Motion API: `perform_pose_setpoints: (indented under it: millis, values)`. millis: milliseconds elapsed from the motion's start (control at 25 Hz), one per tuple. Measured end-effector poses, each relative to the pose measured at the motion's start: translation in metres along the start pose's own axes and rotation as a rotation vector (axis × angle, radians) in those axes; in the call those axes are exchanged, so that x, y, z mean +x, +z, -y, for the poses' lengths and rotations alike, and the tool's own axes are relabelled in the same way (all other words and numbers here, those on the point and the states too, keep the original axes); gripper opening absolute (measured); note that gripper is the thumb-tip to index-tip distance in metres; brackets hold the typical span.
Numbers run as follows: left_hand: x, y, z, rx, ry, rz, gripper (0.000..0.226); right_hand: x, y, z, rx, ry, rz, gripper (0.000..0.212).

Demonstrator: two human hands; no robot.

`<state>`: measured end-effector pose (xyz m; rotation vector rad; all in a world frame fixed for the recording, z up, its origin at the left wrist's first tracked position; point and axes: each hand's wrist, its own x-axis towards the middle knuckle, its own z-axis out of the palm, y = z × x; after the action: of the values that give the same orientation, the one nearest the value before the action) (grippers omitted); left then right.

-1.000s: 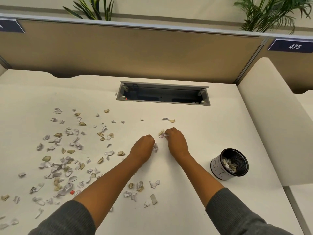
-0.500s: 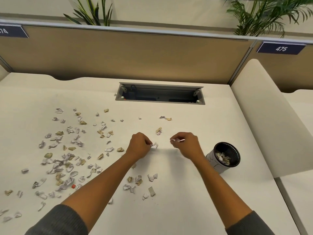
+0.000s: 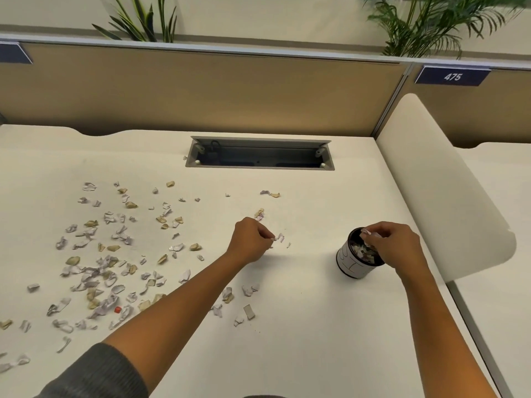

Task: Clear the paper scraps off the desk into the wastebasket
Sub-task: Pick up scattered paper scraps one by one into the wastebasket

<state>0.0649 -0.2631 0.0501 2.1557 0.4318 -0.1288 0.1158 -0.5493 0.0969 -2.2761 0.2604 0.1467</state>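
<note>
Several crumpled white and tan paper scraps (image 3: 94,271) lie scattered over the left half of the cream desk (image 3: 301,326). A small black-rimmed wastebasket (image 3: 352,264) with a white wall stands at the right and holds scraps. My right hand (image 3: 392,247) hovers over its mouth and pinches a white scrap (image 3: 366,232) in its fingertips. My left hand (image 3: 251,239) is at mid-desk, fingers curled, pinching another white scrap (image 3: 279,237) just above the surface. A tiny scrap (image 3: 288,245) lies beside it.
An open grey cable tray (image 3: 258,153) is sunk into the desk at the back. A tan partition (image 3: 201,90) walls off the far edge, and a cream side panel (image 3: 439,179) rises at the right. A small red piece (image 3: 117,309) sits among the scraps.
My right hand carried its scrap from mid-desk to the right, over the wastebasket. My left hand stayed near the middle, holding its scrap.
</note>
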Motion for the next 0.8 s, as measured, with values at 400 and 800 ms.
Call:
perform_pose_setpoints:
  millis: [400, 800]
  values:
    - [-0.012, 0.053, -0.097, -0.205, 0.058, 0.228, 0.003, 0.007, -0.008, -0.021, 0.367, 0.091, 0.035, 0.015]
    - [-0.01, 0.105, -0.153, -0.035, 0.206, 0.354, 0.013, 0.006, -0.015, -0.028, 0.407, 0.059, -0.042, 0.021]
